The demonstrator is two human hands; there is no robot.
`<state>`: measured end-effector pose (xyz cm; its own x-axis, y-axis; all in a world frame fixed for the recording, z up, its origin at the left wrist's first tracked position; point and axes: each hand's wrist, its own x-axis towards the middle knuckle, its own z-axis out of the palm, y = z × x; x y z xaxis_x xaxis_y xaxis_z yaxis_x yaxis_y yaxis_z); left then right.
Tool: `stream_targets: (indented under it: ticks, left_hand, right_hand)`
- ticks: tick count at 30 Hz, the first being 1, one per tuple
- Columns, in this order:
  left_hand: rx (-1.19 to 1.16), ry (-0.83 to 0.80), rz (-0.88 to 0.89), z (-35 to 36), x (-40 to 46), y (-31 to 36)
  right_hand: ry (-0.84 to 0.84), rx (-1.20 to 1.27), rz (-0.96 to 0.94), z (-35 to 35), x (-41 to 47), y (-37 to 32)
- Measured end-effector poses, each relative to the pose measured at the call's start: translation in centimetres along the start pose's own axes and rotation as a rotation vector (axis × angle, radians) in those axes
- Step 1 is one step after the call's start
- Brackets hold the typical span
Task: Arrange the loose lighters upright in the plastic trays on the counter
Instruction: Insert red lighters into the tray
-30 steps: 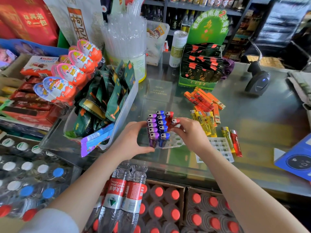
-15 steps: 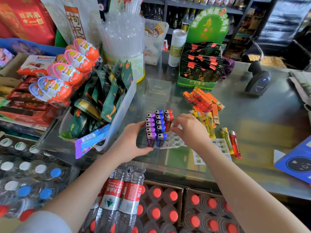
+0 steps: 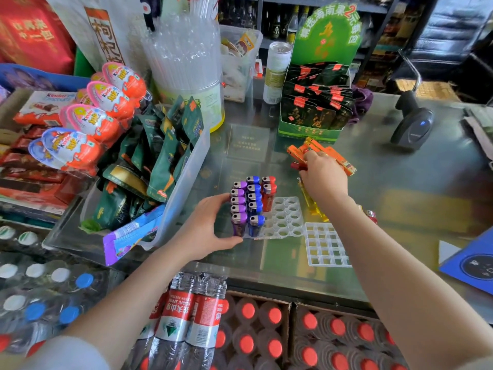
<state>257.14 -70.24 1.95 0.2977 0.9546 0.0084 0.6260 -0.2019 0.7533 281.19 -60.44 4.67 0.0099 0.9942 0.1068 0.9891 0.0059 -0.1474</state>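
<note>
A clear round-hole tray [image 3: 285, 217] lies on the glass counter. In its left part stand rows of purple lighters [image 3: 238, 206], blue lighters [image 3: 254, 201] and two red lighters [image 3: 268, 193]. My left hand [image 3: 205, 228] grips the tray's left side, thumb at the front edge. My right hand [image 3: 322, 177] is over the loose orange lighters [image 3: 338, 158], its fingers curled on a red lighter [image 3: 295, 165] at the pile's left edge. Yellow lighters [image 3: 310, 204] lie under my right wrist. A second, square-hole tray [image 3: 324, 244] holds nothing.
A clear bin of green packets [image 3: 184, 182] stands just left of the tray. A green display box [image 3: 312, 113] is behind the orange pile, a barcode scanner [image 3: 412, 126] at the right, a blue box [image 3: 474, 263] at the near right edge. Bottles stand below the counter.
My right hand left the tray's red lighters and moved back and right to the orange pile. My left hand stayed on the tray's left side.
</note>
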Motion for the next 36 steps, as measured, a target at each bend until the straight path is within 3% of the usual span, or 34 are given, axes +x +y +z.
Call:
stream_targets:
  ticks: [3, 5, 10, 13, 16, 20, 25, 28, 31, 36]
  left_hand:
    - [0.006, 0.003, 0.01, 0.0, 0.0, 0.0]
    - [0.012, 0.0, 0.005, 0.0, 0.0, -0.2]
    - [0.033, 0.004, 0.005, 0.0, 0.0, -0.6]
    - [0.034, -0.001, 0.018, 0.1, 0.1, -0.8]
    - [0.034, -0.007, 0.025, 0.2, 0.2, -1.0]
    - [0.003, 0.002, 0.043, 0.3, 0.2, -0.9]
    - [-0.028, -0.018, 0.022, 0.1, 0.2, -0.9]
    - [-0.028, -0.027, 0.005, 0.2, 0.2, -1.3]
    - [-0.019, -0.032, 0.01, 0.3, 0.3, -1.4]
    - [-0.019, -0.031, 0.002, 0.4, 0.3, -1.3]
  right_hand:
    - [-0.004, -0.055, -0.077, 0.3, 0.3, -0.7]
    - [-0.014, 0.04, -0.131, 0.1, 0.2, -1.0]
    - [0.056, 0.788, -0.009, -2.6, -3.8, -1.8]
    - [-0.038, 1.056, 0.024, -3.1, -7.3, -1.8]
    - [-0.142, 1.061, -0.017, -2.5, -9.1, -1.3]
    - [-0.149, 1.03, -0.042, -2.4, -9.7, -1.1]
    - [-0.037, 0.864, -0.132, -1.7, -9.6, -2.0]
    - [0.042, 0.701, -0.278, -1.4, -9.5, -2.6]
    - [0.027, 0.652, -0.387, -1.3, -9.7, -3.0]
    - [0.031, 0.572, -0.407, -1.3, -9.0, -2.7]
